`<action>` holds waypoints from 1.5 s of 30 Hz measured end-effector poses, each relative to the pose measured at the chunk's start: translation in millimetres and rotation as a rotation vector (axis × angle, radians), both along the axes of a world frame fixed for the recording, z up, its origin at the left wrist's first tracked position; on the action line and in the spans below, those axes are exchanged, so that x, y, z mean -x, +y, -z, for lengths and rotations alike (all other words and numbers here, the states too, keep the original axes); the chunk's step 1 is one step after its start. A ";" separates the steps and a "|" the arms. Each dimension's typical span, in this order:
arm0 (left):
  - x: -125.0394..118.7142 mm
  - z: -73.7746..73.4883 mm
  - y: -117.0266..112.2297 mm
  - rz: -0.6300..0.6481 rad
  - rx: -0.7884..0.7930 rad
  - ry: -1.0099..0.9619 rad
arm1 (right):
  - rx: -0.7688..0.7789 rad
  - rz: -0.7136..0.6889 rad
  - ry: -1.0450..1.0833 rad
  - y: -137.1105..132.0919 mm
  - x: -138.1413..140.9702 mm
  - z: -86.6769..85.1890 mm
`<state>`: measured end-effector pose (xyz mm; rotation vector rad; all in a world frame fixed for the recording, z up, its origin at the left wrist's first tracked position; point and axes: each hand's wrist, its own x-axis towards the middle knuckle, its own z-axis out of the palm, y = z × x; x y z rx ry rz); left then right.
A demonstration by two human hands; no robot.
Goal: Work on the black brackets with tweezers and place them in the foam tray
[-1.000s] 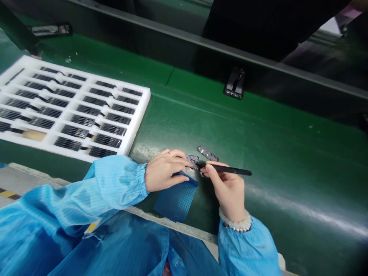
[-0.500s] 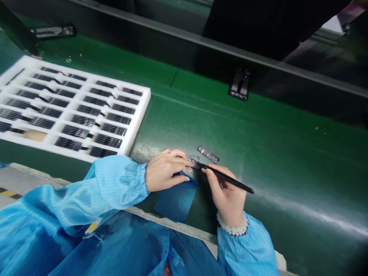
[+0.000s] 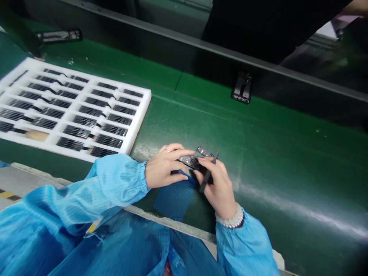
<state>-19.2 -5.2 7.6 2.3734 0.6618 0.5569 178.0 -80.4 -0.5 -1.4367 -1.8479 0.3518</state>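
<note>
My left hand point(image 3: 163, 168) pinches a small black part point(image 3: 188, 161) just above a blue perforated sheet point(image 3: 176, 196) on the green belt. My right hand point(image 3: 217, 186) meets it from the right, its fingertips on the same part and black tweezers point(image 3: 208, 174) tucked in its fingers, pointing up and away. A second small black part point(image 3: 204, 151) lies on the belt just behind both hands.
A white foam tray point(image 3: 137, 119) with rows of dark flat components sits on the green belt point(image 3: 273, 153) at left. Two black devices point(image 3: 242, 87) point(image 3: 59, 35) lie by the dark rail at the back. A person in dark clothing stands beyond the rail.
My right hand has moved left onto the part and swung the tweezers from lying flat, tip to the left, to pointing up. My left hand has barely shifted.
</note>
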 end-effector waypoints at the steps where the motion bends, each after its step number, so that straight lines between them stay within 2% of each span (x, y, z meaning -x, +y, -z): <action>1: 0.6 1.0 1.6 -0.002 0.018 0.017 | 0.012 -0.023 -0.041 3.0 1.3 0.0; 8: 0.0 7.1 6.9 -0.006 0.075 0.084 | 0.053 -0.014 -0.028 -0.1 6.1 0.3; 18: -1.1 8.6 5.2 0.008 0.073 0.054 | -0.075 0.081 0.003 -7.8 5.2 1.8; 21: -0.8 10.3 5.1 0.011 0.074 0.048 | -0.007 0.086 0.046 -8.0 4.0 0.8; 26: -1.6 12.1 4.2 0.016 0.049 0.054 | 0.092 0.095 0.136 -10.5 -11.2 -2.9; 32: -2.2 11.1 4.5 0.022 0.070 0.052 | 0.038 0.251 0.276 0.9 -34.0 -1.7; 38: -1.4 4.5 3.4 0.026 0.056 -0.010 | 0.102 0.321 0.121 16.9 -39.0 12.8; 41: -2.4 0.4 3.3 -0.002 0.108 -0.042 | 0.059 0.338 0.082 13.8 -37.1 10.4; 45: -4.4 -0.9 3.9 -0.009 0.255 -0.133 | -0.077 0.388 0.242 2.0 -26.2 0.6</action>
